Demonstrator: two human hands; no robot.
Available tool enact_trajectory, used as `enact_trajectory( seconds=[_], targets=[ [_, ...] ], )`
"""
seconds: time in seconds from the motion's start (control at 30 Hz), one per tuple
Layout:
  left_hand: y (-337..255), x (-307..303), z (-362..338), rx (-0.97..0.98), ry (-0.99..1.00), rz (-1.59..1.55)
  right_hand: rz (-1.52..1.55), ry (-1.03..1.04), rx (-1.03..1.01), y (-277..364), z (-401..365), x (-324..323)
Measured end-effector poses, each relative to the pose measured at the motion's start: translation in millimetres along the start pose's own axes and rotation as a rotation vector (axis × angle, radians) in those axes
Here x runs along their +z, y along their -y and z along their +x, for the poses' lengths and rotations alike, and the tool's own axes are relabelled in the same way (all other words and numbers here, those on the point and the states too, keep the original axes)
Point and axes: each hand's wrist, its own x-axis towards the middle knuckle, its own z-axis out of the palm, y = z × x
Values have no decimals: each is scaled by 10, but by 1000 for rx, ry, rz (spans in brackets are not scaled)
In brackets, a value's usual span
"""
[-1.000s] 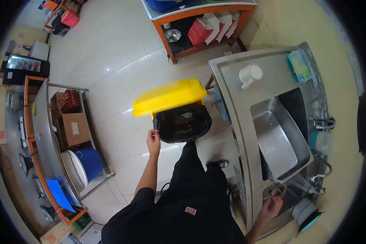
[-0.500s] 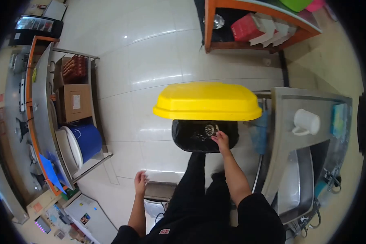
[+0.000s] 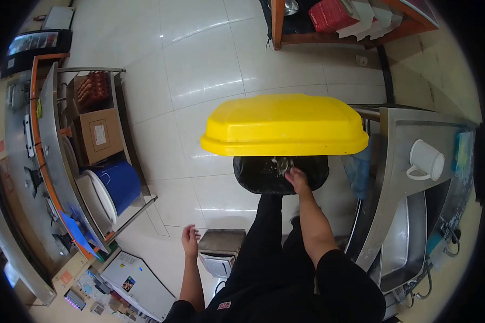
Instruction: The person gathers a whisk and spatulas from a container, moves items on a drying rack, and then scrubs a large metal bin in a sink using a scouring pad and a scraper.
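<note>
My right hand (image 3: 297,180) grips a small round sink strainer (image 3: 283,167) over the mouth of a trash bin lined with a black bag (image 3: 250,175). Its slotted face is blurred now, and pale bits show around it against the dark bag. The bin's yellow lid (image 3: 284,126) stands raised just beyond the hand. Off to the left, my left hand (image 3: 191,240) hangs in the air above the floor, fingers loosely bent and apart, holding nothing.
To the right, a steel counter (image 3: 396,124) carries a white mug (image 3: 427,160) beside a sink basin (image 3: 401,237). A blue cloth (image 3: 357,175) hangs at its edge. On the left, a shelf holds a cardboard box (image 3: 98,137), egg trays (image 3: 93,89) and a blue bucket (image 3: 118,185).
My right hand has tipped the strainer over the bin, and pale bits now show near it. The view has shifted slightly; my left hand stays low and empty.
</note>
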Motion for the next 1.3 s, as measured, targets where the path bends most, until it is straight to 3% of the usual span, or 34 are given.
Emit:
enact_trajectory(
  seconds=[0.07,0.17,0.2,0.3,0.33,0.43,0.53,0.67,0.77,0.8,0.87,0.93,0.97,1.0,1.1,1.17,1.23,1.3],
  targets=[
    [-471,329,207,117,34,-61,-56,-34,33,-129,81,-99],
    [-1214,656,222,297,96,-18,422,153,-164,183,-170,16],
    [-1376,747,261,347,84,-41,419,20,-134,197,-225,78],
    [-1692,867,95,438,93,-38,32,-80,6,-100,-47,-111],
    [-1844,948,71,476,99,-21,143,-99,-20,-22,-90,-29],
    [-2222,1180,40,599,119,-32,-835,-319,-585,202,-422,36],
    [-2784,1600,-33,783,122,6,-932,-327,-1108,383,-857,58],
    [-3461,2160,-359,1102,54,223,-932,-235,-1341,623,-1655,27],
    [-3493,2358,-225,1308,-37,578,-807,-187,-1434,677,-2587,-149],
    [-3446,2398,-117,1317,-47,540,-740,-193,-1458,659,-2888,-265],
    [-3310,2444,118,1471,-93,466,-632,-256,-1449,524,-3543,-616],
    [-3078,2490,521,1399,85,228,-530,-402,-1393,274,-4210,-1052],
    [-3019,2552,294,1330,53,142,-468,-490,-1363,93,-4526,-1289],
    [-3000,2518,174,1427,-31,346,-470,-643,-1368,-122,-4822,-1532],
    [-2717,2406,61,1417,-103,478,-387,-1035,-1241,-1038,-5503,-2174],
    [-2361,2389,-207,1340,-182,530,-319,-1308,-1102,-1739,-5787,-2636],
    [-1921,2302,-153,1240,-126,641,-236,-1532,-955,-2247,-6007,-3167],
    [-1480,2134,153,1154,-62,789,-2,-1489,-828,-2599,-5923,-3799]
  ],
)
